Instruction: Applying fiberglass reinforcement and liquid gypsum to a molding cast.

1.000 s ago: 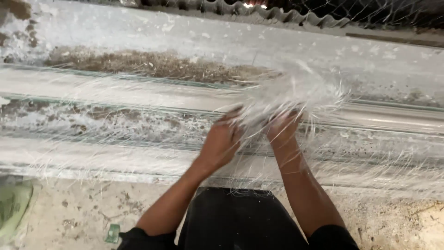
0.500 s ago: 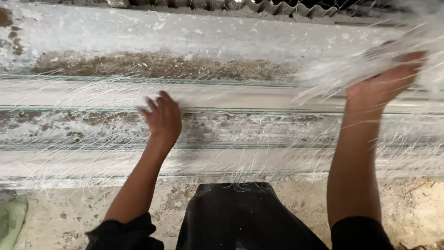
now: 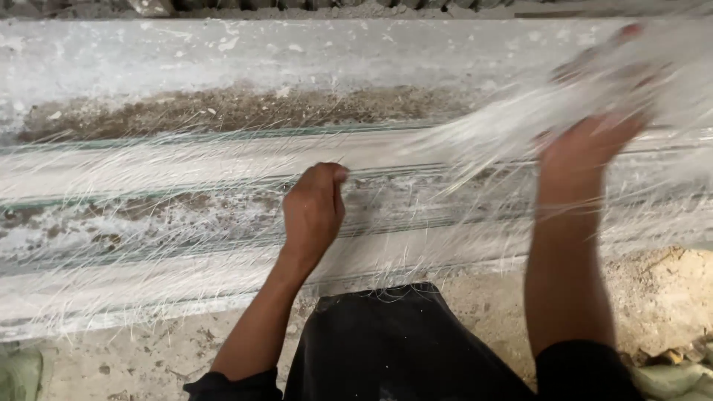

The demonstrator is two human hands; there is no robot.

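Brown gritty patch (image 3: 223, 111) on the far ledge; sandy ground (image 3: 653, 289) below; green sack (image 3: 18, 375) at lower left.

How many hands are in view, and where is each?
2. The left hand is curled at centre, over the fibres spread on the long mould. The right hand is raised at upper right, gripping a blurred fibre bundle. No others show.

- Fibre bundle (image 3: 520, 126), gripped in the right hand (image 3: 587, 141) fingers: translucent white, fine streaked strands.
- Stepped mould (image 3: 148, 223), under the left hand (image 3: 313, 212) fingers: pale grey-white, brown patches, thin green lines.
- Garment (image 3: 401, 349), below both wrists: black.
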